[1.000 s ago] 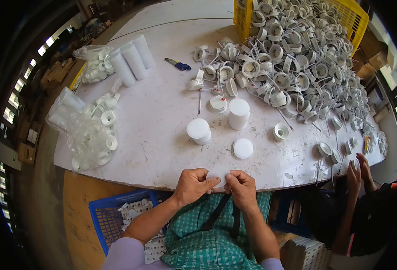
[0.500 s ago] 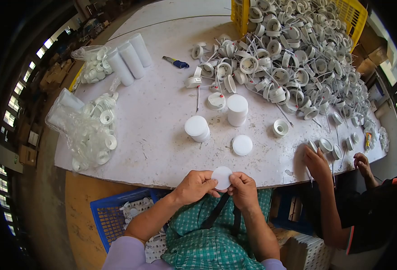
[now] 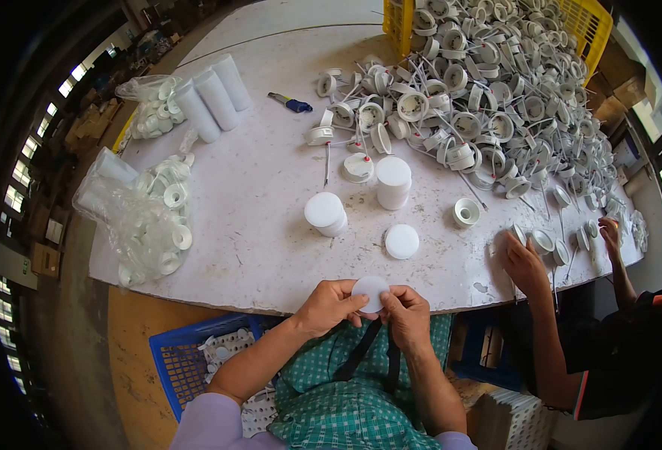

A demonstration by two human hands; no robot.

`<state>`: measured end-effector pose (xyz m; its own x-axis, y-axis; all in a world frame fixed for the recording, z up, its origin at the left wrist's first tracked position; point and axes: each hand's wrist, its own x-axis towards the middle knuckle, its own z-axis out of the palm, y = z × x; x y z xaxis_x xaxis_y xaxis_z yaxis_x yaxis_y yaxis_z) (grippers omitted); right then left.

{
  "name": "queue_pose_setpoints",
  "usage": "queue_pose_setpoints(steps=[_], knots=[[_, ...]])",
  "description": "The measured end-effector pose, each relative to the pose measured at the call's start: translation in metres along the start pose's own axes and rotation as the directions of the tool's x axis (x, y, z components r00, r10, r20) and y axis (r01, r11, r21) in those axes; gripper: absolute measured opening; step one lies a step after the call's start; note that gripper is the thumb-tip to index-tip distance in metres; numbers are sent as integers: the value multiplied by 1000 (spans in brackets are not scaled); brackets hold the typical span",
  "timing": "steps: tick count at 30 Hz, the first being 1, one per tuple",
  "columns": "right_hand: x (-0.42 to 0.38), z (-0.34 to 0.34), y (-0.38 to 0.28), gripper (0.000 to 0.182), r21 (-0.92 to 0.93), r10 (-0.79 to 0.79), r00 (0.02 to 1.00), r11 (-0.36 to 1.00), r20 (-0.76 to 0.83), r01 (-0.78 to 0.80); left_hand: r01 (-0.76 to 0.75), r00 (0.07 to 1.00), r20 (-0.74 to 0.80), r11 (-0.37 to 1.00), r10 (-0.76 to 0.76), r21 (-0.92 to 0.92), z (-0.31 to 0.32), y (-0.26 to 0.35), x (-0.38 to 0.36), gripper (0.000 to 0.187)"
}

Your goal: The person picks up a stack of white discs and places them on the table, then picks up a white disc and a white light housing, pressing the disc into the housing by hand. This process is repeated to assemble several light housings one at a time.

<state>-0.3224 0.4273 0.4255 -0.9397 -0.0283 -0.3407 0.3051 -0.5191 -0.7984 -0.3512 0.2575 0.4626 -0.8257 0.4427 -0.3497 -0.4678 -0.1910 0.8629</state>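
Note:
A thin white disc is held just off the table's front edge, pinched from both sides. My left hand has its thumb and fingers closed on the disc's left side. My right hand grips its right side between thumb and fingers. Beyond the hands, one or more similar discs lie flat on the table. Two stacks of white discs, a shorter one and a taller one, stand behind.
Many white ring fittings with wires are heaped by a yellow crate. A blue knife, bagged parts and white tubes lie leftward. A blue basket is below. A co-worker's hands handle fittings at right.
The co-worker's farther hand has moved up and away over the table. My hands hold the disc in nearly the same place, and the view has shifted slightly.

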Motion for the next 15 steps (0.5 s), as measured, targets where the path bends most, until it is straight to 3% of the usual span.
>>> queue_pose_setpoints(steps=[4,12,15], knots=[[-1,2,-8,12,-82,-63,998,995,-30,60,23,995,93,1000,-22,-12,-10,-4,2,21],[6,-6,-11,11,-60,-81,993,995,-81,76,121,984,-152,974,-92,191,-2,3,18,20],[10,-13,-16,12,-67,-108,989,993,-103,101,77,992,-113,979,-56,189,0,1,28,19]])
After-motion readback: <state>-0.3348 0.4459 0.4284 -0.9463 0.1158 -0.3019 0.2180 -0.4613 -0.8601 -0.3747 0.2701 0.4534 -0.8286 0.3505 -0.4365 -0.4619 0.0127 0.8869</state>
